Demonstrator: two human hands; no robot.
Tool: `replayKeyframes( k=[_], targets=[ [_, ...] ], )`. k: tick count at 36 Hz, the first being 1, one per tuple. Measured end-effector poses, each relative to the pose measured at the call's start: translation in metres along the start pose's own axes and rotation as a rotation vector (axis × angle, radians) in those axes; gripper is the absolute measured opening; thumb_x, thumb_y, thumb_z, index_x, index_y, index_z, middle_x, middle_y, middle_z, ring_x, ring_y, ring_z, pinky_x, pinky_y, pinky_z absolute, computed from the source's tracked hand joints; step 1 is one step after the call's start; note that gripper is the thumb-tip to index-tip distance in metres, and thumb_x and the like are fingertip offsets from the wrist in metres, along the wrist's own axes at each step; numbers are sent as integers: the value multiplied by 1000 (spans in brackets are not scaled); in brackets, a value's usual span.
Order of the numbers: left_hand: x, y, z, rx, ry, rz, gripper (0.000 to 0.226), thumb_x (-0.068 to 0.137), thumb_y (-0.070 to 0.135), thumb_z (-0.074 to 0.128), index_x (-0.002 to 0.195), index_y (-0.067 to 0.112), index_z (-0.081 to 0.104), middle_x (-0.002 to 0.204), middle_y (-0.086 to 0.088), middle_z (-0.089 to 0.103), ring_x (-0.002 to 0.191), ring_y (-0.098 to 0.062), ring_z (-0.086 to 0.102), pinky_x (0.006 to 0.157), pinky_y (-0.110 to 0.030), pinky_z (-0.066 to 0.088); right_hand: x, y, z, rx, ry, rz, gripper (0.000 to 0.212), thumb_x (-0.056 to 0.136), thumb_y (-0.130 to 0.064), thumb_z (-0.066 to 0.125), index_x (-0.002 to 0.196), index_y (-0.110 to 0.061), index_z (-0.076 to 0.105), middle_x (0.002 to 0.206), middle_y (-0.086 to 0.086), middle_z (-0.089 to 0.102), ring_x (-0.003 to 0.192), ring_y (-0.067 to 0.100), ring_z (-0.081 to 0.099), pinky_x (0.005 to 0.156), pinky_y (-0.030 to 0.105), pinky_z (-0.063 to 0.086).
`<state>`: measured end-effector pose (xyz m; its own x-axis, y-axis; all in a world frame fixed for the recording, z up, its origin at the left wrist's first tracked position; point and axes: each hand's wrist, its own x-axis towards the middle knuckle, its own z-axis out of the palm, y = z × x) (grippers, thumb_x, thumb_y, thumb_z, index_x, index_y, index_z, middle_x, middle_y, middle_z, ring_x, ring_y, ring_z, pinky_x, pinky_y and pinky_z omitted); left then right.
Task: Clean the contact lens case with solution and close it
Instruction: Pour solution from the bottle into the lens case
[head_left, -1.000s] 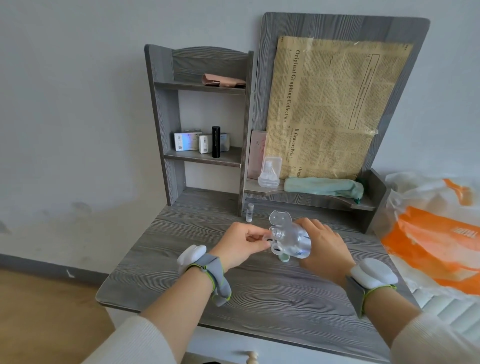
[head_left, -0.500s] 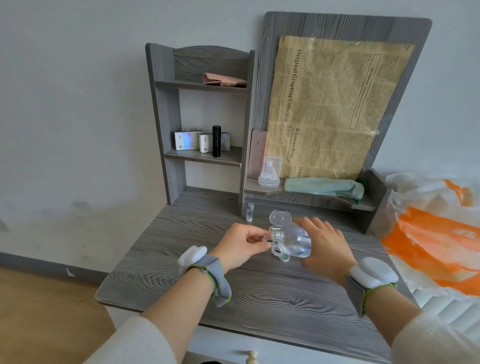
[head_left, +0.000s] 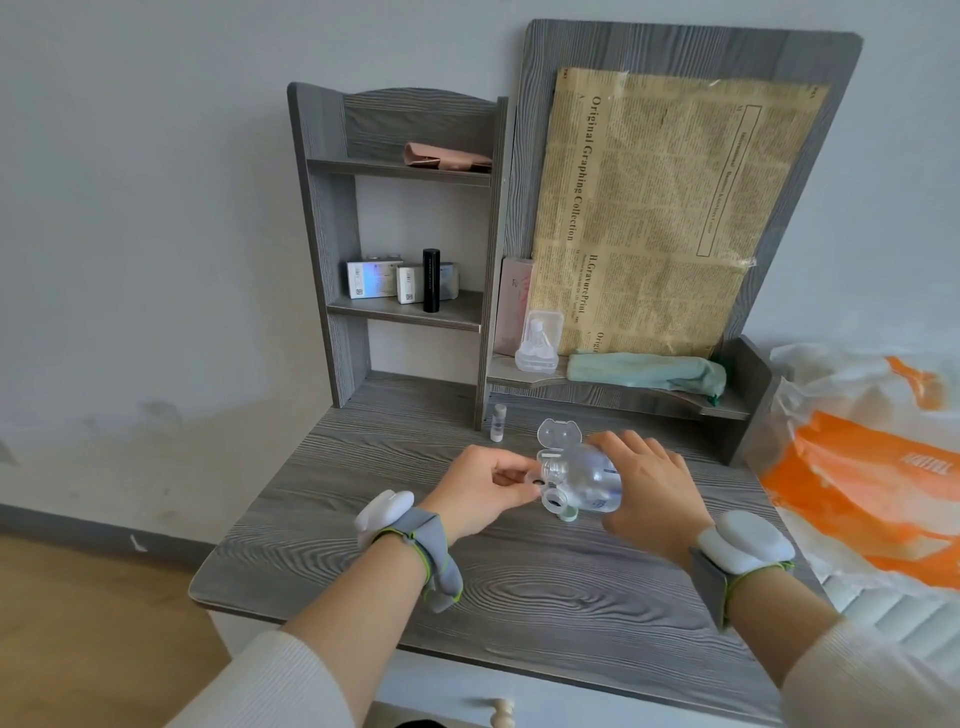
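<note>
Head view was all I had, and much of the action was hidden from me. My right hand (head_left: 652, 491) wrapped around the clear solution bottle (head_left: 584, 478), covering its rear half; only the neck and part of a blue-printed label showed. The bottle lay tipped on its side, mouth toward my left hand (head_left: 480, 491). Whether any liquid was leaving it I could not tell. The contact lens case (head_left: 556, 499) was small, translucent and partly behind the bottle neck; I made out one round open well and a pale green part beneath it, just above the grey wood-grain desk (head_left: 519, 597). Its clear lid (head_left: 558, 434), shaped like a head with two ears, stood upright behind the bottle. My left hand was closed in a pinch on the case's left edge, thumb and fingertips meeting there, so the case sat directly between my two hands, below the bottle's mouth. A little vial (head_left: 498, 422) stood apart at the back of the desk. Both forearms ran out of the lower edge.
</note>
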<state>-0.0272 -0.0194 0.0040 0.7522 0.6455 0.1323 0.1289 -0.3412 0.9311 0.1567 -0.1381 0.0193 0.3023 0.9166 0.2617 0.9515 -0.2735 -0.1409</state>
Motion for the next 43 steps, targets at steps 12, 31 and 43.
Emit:
replayKeyframes(
  k=[12,31,43],
  targets=[
    [-2,1,0,-63,-10,-42,20,80,17,74,97,26,72,93,1,74,82,0,65,86,-21,53,1,-1,-1,-18,-12,-5,64,63,-22,60,121,-40,37,109,-11,49,106,20,48,94,36,37],
    [-3,1,-1,-69,-11,-75,23,78,18,74,81,40,71,80,10,73,76,3,67,91,-27,53,2,-1,-1,-44,-20,2,68,63,-23,61,124,-39,37,109,-10,49,106,20,47,93,35,36],
    [-3,2,-2,-62,-11,-79,20,79,16,74,96,26,73,87,4,74,81,0,67,89,-23,53,2,-1,-1,-63,-20,-9,66,63,-23,61,122,-39,37,109,-11,49,106,21,48,92,36,37]
  ],
)
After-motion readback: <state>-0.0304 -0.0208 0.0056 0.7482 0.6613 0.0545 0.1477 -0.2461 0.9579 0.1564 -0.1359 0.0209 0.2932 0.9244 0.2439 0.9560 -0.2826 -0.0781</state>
